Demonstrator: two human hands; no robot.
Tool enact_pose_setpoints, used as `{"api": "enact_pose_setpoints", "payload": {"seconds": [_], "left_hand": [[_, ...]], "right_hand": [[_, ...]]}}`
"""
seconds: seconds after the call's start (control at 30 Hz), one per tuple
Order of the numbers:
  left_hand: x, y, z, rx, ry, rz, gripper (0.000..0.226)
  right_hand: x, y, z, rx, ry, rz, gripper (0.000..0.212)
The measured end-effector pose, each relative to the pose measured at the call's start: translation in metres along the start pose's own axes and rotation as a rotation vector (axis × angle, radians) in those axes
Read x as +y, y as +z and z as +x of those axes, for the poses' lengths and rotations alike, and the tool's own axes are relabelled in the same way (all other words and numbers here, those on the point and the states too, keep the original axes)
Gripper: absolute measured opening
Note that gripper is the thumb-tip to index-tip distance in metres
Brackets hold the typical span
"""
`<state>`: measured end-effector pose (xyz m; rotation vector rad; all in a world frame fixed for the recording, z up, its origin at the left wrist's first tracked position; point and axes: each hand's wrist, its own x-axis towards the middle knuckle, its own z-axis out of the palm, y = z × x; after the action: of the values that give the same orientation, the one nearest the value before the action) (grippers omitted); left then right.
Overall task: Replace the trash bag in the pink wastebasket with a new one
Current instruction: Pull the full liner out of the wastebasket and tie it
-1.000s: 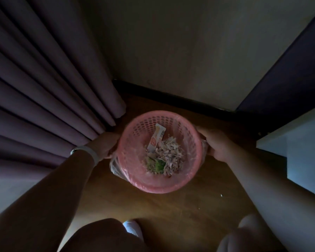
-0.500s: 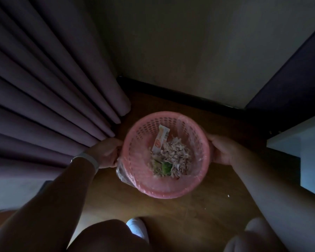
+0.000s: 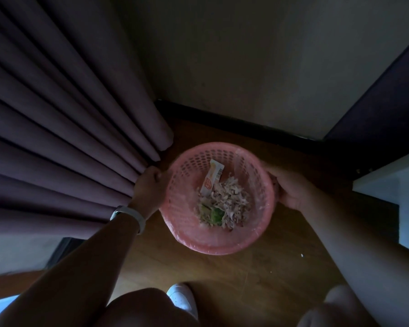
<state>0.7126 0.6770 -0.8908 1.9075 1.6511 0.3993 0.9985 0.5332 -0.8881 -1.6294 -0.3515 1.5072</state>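
Note:
The pink wastebasket (image 3: 219, 243) stands on the wooden floor, seen from above. A clear trash bag (image 3: 261, 226) lines it, folded over the rim. Inside lie shredded scraps (image 3: 227, 202), a white and orange wrapper (image 3: 211, 179) and something green. My left hand (image 3: 150, 187) is closed against the basket's left rim, and my right hand (image 3: 291, 191) wraps the right rim. Whether the fingers pinch the bag or only the basket I cannot tell.
Purple curtain folds (image 3: 69, 142) hang close on the left, touching my left hand. A wall with a dark baseboard (image 3: 246, 125) runs behind the basket. A white piece of furniture (image 3: 392, 185) stands at the right. My knees and a white shoe (image 3: 182, 299) are at the bottom.
The loose flap of clear bag that hung out at the basket's lower left is no longer visible. My left hand has shifted up along the left rim. The view moved a little.

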Motion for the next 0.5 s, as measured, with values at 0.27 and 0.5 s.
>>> {"api": "enact_pose_setpoints", "payload": {"seconds": [0.27,0.5], "left_hand": [[-0.003,0.000,-0.001,0.171,0.490,0.387,0.026],[0.005,0.003,0.000,0.103,0.174,0.160,0.022]], "right_hand": [[-0.005,0.025,-0.011,0.500,-0.646,-1.043,0.017],[-0.006,0.024,-0.008,0.430,-0.828,-1.184,0.007]]}}
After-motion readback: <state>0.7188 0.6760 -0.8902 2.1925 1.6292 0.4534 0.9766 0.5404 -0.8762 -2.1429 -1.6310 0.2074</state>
